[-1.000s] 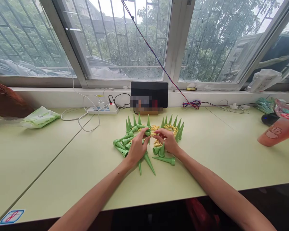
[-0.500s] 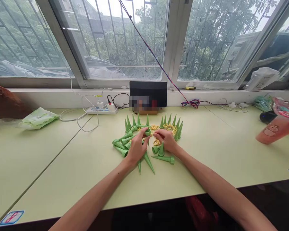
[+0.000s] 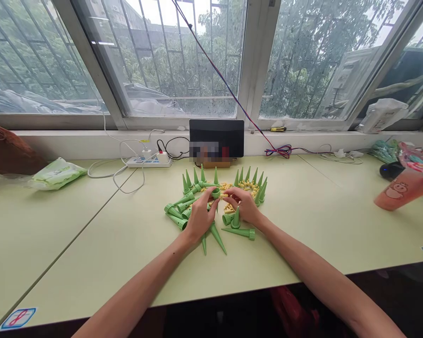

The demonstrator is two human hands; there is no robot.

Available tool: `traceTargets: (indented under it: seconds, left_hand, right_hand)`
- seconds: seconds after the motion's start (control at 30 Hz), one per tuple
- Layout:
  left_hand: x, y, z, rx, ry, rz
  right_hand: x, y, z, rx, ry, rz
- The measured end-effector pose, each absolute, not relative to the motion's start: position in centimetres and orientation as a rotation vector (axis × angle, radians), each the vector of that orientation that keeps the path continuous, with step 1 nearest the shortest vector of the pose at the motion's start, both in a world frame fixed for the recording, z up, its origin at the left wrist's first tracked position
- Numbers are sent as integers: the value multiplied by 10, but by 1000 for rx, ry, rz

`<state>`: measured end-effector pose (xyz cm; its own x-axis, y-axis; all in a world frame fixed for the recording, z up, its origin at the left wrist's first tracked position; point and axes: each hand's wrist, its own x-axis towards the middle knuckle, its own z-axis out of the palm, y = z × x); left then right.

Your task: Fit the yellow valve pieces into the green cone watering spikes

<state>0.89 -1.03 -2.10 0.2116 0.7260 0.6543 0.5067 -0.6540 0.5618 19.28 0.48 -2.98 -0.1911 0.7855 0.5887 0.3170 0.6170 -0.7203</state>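
My left hand (image 3: pixel 199 218) is closed round a green plastic plant watering spike (image 3: pixel 216 193), its open cup end facing up. Just right of that cup, the fingertips of my right hand (image 3: pixel 246 205) pinch a small yellow peg (image 3: pixel 224 195), which points toward the cup's side. I cannot tell whether the peg touches the cup. Several loose green spikes lie around my left hand, such as a long one (image 3: pixel 218 238) below it. Under my right wrist, one spike (image 3: pixel 236 219) stands point up beside another lying flat (image 3: pixel 239 233).
Behind my hands, upright green spikes (image 3: pixel 255 175) form a curved row around scattered yellow pegs (image 3: pixel 247 185). A dark screen (image 3: pixel 216 137) stands against the wall. A power strip (image 3: pixel 150 161) with cables lies left, near a green packet (image 3: pixel 58 173). A pink drink cup (image 3: pixel 402 188) is far right.
The yellow peg now shows more plainly between my right fingertips and the cup. My right fingers have shifted slightly; my left hand keeps the spike in nearly the same place.
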Motion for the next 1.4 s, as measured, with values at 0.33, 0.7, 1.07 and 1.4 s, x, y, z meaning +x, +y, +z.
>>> traceTargets:
  seconds: [0.33, 0.7, 1.07, 1.4]
  left_hand:
    - [8, -11, -21, 2302, 1171, 1450]
    - [8, -12, -20, 2288, 1159, 1457]
    - [8, -13, -19, 2340, 1155, 1474]
    - [9, -14, -18, 2300, 1146, 1463]
  right_hand:
    - [192, 3, -24, -888, -1851, 455]
    - [193, 2, -25, -903, -1819, 548]
    - [192, 3, -27, -896, -1851, 541]
    - [193, 4, -30, -912, -1820, 597]
